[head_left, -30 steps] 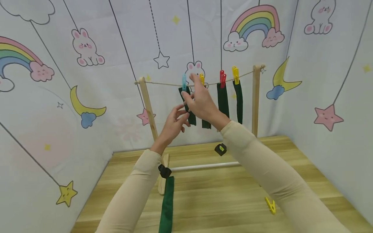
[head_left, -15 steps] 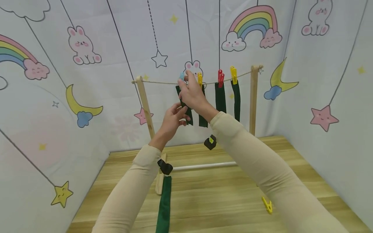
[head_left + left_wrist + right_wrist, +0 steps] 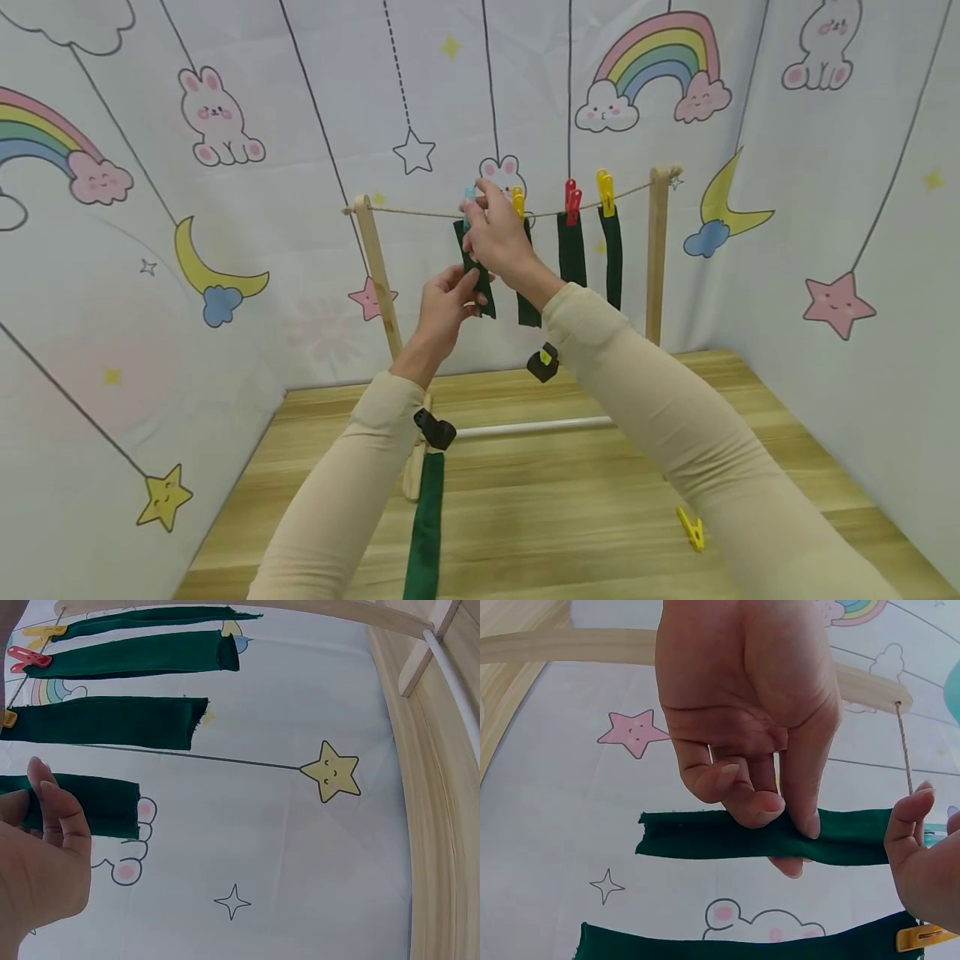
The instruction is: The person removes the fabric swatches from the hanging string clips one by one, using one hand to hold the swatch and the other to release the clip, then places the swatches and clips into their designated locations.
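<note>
My left hand (image 3: 442, 312) pinches a dark green cloth strip (image 3: 855, 838) between thumb and fingers, partway down its length. The strip hangs at a twine line (image 3: 420, 213), its lower end loose below the fingers. Above it, the thumb and fingers of my right hand (image 3: 498, 242) pinch a light blue clothespin (image 3: 469, 197) at the strip's top; they cover much of it. Just right hangs another green strip (image 3: 112, 724) under a yellow clothespin (image 3: 518, 200). Further along, a red pair of clothespins (image 3: 573, 203) and a yellow pair (image 3: 606, 193) each hold a strip.
Wooden posts (image 3: 657, 250) carry the line, with a white rod (image 3: 540, 427) low between them. On the wooden tabletop (image 3: 540, 517) lie a green strip (image 3: 424, 533) and a yellow clothespin (image 3: 691, 530). A printed white backdrop (image 3: 330, 350) stands behind.
My right hand has moved slightly left, its fingers coming onto the light blue clothespin. My left fingers, loosely beside the strip before, now pinch it.
</note>
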`<state>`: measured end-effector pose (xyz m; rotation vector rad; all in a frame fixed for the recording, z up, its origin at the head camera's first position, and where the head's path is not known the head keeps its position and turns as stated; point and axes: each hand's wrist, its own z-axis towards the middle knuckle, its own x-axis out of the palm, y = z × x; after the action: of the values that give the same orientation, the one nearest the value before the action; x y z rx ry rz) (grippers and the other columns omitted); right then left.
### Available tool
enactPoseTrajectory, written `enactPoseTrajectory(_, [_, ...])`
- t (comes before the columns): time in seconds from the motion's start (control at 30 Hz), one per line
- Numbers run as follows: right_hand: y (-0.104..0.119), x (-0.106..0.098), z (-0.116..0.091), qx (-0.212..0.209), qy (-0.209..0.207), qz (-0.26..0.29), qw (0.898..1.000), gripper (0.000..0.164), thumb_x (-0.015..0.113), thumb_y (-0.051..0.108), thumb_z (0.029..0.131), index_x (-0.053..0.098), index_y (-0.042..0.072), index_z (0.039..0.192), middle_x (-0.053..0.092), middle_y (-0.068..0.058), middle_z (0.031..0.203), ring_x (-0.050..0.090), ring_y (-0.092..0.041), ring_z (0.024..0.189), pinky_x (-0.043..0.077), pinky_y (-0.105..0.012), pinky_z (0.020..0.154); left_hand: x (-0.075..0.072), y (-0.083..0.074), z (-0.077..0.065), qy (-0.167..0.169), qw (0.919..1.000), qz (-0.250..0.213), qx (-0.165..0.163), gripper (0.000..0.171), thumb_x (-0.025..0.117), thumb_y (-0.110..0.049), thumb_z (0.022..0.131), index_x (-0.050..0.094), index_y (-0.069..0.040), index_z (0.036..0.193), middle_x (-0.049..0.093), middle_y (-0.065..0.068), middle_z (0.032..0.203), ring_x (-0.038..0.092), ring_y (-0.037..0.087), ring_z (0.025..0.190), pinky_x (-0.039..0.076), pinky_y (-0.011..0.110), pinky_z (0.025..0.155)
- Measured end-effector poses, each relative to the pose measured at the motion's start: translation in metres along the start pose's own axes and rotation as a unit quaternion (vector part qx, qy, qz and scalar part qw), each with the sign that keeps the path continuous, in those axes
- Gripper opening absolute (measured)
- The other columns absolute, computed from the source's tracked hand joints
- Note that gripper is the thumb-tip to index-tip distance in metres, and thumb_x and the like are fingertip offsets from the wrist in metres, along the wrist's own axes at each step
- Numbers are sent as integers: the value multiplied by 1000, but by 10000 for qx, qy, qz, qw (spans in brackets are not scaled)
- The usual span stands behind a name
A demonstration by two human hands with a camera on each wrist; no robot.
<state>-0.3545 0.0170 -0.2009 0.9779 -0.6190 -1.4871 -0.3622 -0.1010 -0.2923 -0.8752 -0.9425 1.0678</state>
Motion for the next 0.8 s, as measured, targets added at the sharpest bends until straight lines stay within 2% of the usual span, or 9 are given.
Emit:
enactPoseTrajectory(0.1, [2, 0, -1, -82, -17, -52, 10000, 48, 41, 19, 109, 31, 7, 155, 54, -11, 129, 58, -28, 70, 45, -23, 54, 2, -1, 1, -198, 9998, -47, -30, 21, 57, -16, 103, 62, -1, 117, 63, 30, 116, 57, 15, 67, 48, 23, 59])
enactPoseTrajectory(0.27, [3, -2, -2, -270, -100, -45, 9996, 37, 46, 17, 108, 45, 2, 142, 55, -15, 120, 60, -34, 70, 47, -23, 54, 4, -3, 2, -311, 9995, -58, -74, 19, 58, -13, 103, 62, 0, 116, 65, 28, 115, 57, 13, 64, 47, 23, 58])
enactPoseTrajectory(0.33, [1, -2, -2, -364, -173, -165, 9991, 32, 48, 16, 107, 50, 1, 135, 57, -14, 117, 59, -32, 68, 47, -24, 56, 3, -3, 2, -312, 9995, -46, -91, 20, 57, -14, 103, 62, 0, 117, 65, 27, 116, 57, 12, 65, 47, 23, 58])
enactPoseTrajectory(0.47, [-3, -2, 0, -684, -476, -684, 9942, 24, 56, 15, 104, 62, 0, 121, 63, -12, 109, 57, -20, 81, 48, -24, 68, 3, -4, 2, -365, 9992, -51, -129, 20, 57, -15, 103, 62, -1, 117, 69, 20, 109, 56, 12, 64, 48, 23, 59])
enactPoseTrajectory(0.57, [-5, -2, 2, -881, -744, -906, 9892, 21, 61, 15, 101, 67, 0, 115, 65, -10, 104, 56, -18, 82, 50, -25, 66, 4, -4, 1, -357, 9993, -65, -124, 20, 58, -15, 103, 62, -1, 117, 69, 21, 110, 56, 13, 66, 48, 24, 59])
enactPoseTrajectory(0.67, [-5, -3, 4, -996, -884, -852, 9874, 19, 63, 13, 100, 69, -1, 112, 66, -10, 99, 58, -22, 67, 51, -26, 56, 4, -5, 1, -317, 9994, -60, -99, 22, 58, -15, 103, 62, -1, 119, 65, 28, 118, 57, 13, 66, 48, 24, 60])
enactPoseTrajectory(0.8, [-5, -6, 7, -1124, -989, -740, 9860, 18, 65, 12, 99, 69, -1, 109, 66, -10, 97, 57, -20, 58, 50, -24, 50, 5, -7, 3, -342, 9994, -48, -99, 23, 58, -15, 103, 62, 0, 119, 66, 26, 115, 56, 13, 65, 48, 23, 60])
